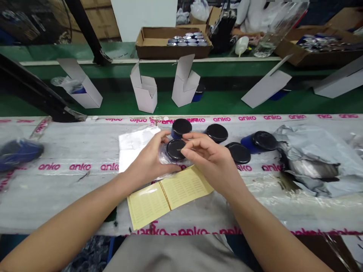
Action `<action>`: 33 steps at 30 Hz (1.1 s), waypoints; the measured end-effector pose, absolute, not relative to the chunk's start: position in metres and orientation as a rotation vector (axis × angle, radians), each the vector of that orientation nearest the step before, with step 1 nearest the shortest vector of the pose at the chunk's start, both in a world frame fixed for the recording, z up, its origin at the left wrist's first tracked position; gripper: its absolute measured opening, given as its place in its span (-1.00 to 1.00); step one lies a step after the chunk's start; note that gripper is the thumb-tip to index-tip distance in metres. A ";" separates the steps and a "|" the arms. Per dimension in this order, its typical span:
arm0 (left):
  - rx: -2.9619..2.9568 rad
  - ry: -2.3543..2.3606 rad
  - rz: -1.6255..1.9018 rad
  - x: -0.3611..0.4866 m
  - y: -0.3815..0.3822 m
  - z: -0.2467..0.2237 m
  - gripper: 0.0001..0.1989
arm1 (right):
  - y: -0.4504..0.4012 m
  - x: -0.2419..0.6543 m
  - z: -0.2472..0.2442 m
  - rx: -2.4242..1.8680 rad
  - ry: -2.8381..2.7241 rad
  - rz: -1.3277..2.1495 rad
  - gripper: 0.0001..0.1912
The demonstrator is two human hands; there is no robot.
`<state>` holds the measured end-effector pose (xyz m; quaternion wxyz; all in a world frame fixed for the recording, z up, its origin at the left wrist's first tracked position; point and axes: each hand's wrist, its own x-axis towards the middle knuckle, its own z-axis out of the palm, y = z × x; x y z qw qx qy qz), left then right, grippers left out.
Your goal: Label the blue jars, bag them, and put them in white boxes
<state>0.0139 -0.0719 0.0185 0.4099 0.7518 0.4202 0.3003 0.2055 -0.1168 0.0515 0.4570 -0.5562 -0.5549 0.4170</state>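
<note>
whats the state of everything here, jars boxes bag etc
black-lidded blue jar, lid on, held in both hands
left hand, gripping the jar
right hand, fingers on the lid
rightmost blue jar, lid on, lying on its side
white carton, standing, flaps open
flattened white carton, lying flat
yellow label sheet, flat, creased down the middle
brown cardboard box, open top
grey plastic bag, crumpled

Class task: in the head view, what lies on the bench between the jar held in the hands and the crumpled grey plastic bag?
The head view shows three black-lidded jars, the last with a blue body on its side.
</note>
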 end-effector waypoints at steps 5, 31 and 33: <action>1.870 1.092 0.762 0.024 -0.080 0.020 -0.28 | -0.136 0.214 0.049 -1.407 -1.379 1.013 -0.91; 2.031 0.783 0.793 0.013 -0.082 0.016 -0.55 | -0.151 0.204 0.044 -1.420 -1.216 1.156 -0.90; 1.960 0.763 0.741 0.010 -0.083 0.017 -0.54 | -0.151 0.201 0.045 -1.397 -1.212 1.159 -0.89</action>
